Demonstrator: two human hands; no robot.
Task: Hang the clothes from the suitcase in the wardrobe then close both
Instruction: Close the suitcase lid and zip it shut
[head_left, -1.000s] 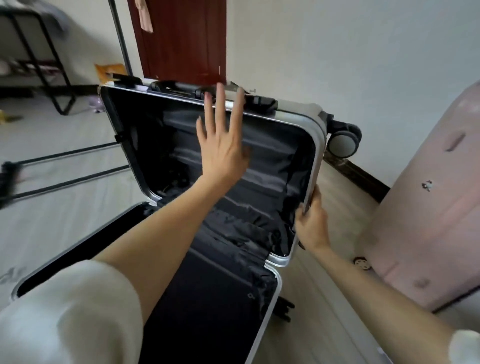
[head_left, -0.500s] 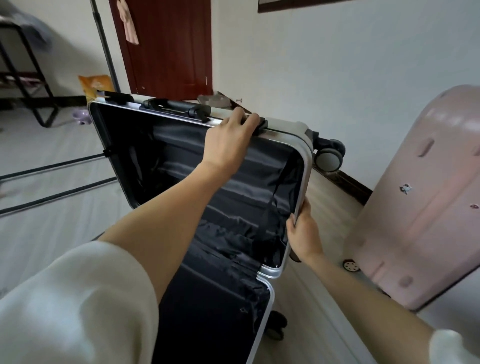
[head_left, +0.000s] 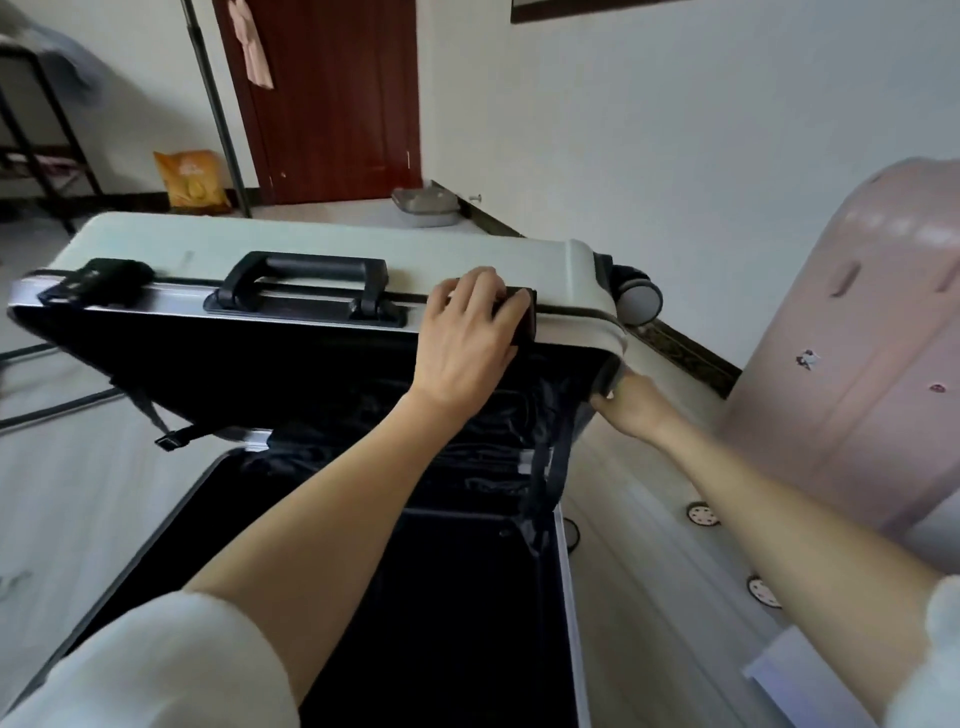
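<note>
The suitcase (head_left: 332, 244) lies on the pale floor (head_left: 78, 499) with its pale lid tilted partway over the black-lined lower half, a gap showing between the two shells. The left hand (head_left: 467, 332) rests on the lid's front rim, its fingers (head_left: 480, 291) curled down together over a black latch (head_left: 522, 317) on the metal frame. Just beside those fingers, toward the far side of the rim, sits the black carry handle (head_left: 306, 283), and beyond it a second black latch (head_left: 98, 280). The right hand (head_left: 631, 402) is under the lid's corner, below the left fingers; its fingertips are hidden behind the shell's edge, so I cannot tell whether they are clamped or loose. A wheel (head_left: 639, 296) juts out just above that hand. A pink suitcase (head_left: 872, 332) stands well apart from both hands.
</note>
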